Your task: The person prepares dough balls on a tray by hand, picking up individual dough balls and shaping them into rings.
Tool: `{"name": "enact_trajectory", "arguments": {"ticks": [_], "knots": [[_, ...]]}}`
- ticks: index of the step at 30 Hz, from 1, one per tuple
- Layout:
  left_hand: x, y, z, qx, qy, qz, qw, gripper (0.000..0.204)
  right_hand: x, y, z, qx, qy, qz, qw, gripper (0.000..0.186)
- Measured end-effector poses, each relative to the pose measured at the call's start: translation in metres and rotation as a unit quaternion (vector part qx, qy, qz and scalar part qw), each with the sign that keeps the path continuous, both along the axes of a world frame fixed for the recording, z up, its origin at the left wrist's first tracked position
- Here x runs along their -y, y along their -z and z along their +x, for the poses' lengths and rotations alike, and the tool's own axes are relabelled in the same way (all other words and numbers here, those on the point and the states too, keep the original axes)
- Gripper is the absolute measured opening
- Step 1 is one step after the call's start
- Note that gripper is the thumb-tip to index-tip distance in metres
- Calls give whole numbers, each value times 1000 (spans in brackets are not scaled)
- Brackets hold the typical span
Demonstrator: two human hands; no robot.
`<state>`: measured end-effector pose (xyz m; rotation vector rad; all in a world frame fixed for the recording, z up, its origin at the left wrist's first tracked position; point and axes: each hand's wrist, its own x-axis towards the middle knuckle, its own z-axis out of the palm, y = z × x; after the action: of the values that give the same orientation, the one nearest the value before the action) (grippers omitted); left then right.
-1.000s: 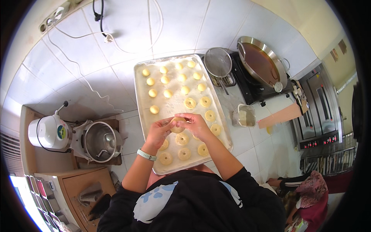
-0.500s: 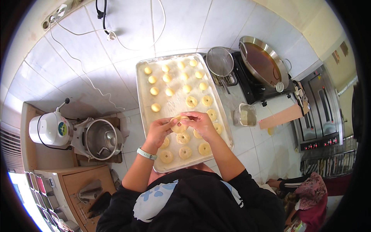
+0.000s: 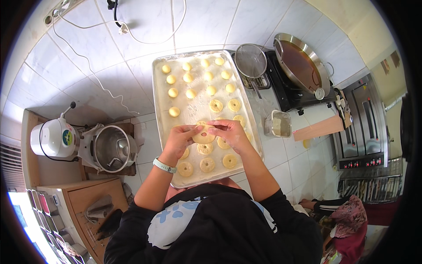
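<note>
A pale ring of doughnut dough (image 3: 203, 134) is pinched between my left hand (image 3: 183, 139) and my right hand (image 3: 229, 133), held above the tray. Both hands are closed, thumbs and fingers at the ring's sides, and its small hole shows between them. Below lies a large floured metal tray (image 3: 159, 94). Flattened dough rings with holes, such as one dough ring (image 3: 207, 164), cover its near and right parts. Round dough balls, such as one dough ball (image 3: 190, 93), sit in rows over the far part. My hands and forearms hide some of the rings.
Right of the tray are a strainer (image 3: 250, 61), a clear plastic tub (image 3: 278, 124) and a wide pan of brown oil (image 3: 302, 66) on a black stove. A stand mixer's bowl (image 3: 115, 148) stands at left. A person (image 3: 349, 220) sits at lower right.
My hands still hold the dough ring over the tray; its hole looks slightly wider. The whole view has shifted a little, with the tray appearing slightly higher.
</note>
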<state>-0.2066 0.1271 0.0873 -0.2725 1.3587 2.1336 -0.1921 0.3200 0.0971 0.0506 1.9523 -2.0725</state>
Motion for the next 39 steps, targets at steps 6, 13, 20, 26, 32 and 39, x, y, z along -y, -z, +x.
{"name": "enact_trajectory", "arguments": {"ticks": [6,13,20,26,32,39], "knots": [[-2,-2,-2,-3,0,9,1000,33,3,0,0,-9,-21,11,1000,40],[3,11,-1,7,20,-13,1000,32,12,-1,-14,30,-57,26,998,47],[25,31,14,-84,-157,-37,983,35,15,67,-61,198,-40,-65,977,34],[74,51,40,8,-253,-4,967,32,24,102,-130,166,-62,53,983,32],[88,65,63,51,-286,7,957,28,-10,95,-133,-226,6,383,895,26],[78,77,62,-8,-239,-138,961,31,-190,6,-41,-49,176,566,804,17]]}}
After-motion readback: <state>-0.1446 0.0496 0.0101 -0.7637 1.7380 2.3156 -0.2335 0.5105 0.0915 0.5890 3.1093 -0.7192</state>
